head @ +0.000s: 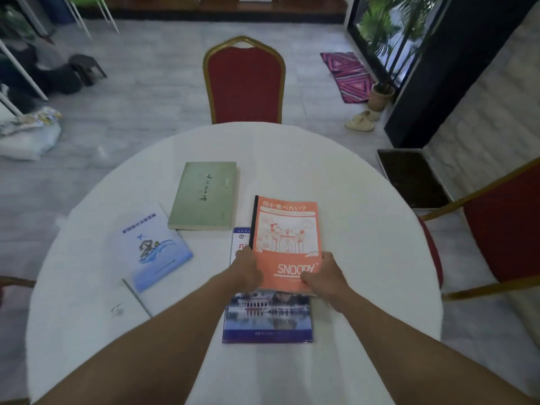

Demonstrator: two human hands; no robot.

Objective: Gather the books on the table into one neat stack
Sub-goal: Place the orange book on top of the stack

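- the orange snoopy notebook (286,238) serves as the landmark: it sits near the middle of the round white table (365,258), cover up, black spine on its left side.
- under the notebook lies a book with a blue waterside photo cover (267,320); its near half sticks out toward the person, and a white strip of it shows past the notebook's left edge.
- just beyond and to the left of the notebook lies a green book (204,197), flat, apart from it by a narrow gap.
- further left of the notebook, well apart, a pale blue booklet (152,247) lies turned at an angle.
- near that booklet's near corner, left of the notebook, a thin white sheet or booklet (128,305) lies flat; it is hard to make out against the cloth.
- beyond the notebook, past the table's far edge, stands a red chair with a gold frame (245,83); a second red chair (502,223) stands to the notebook's right, off the table.
- nothing lies between the loose books and the notebook.
- the left hand (247,271) grips the notebook's near left corner, thumb on the cover, fingers closed around the edge.
- the right hand (324,280) grips the near right corner, thumb on the cover by the printed word, the other fingers tucked under and out of sight.
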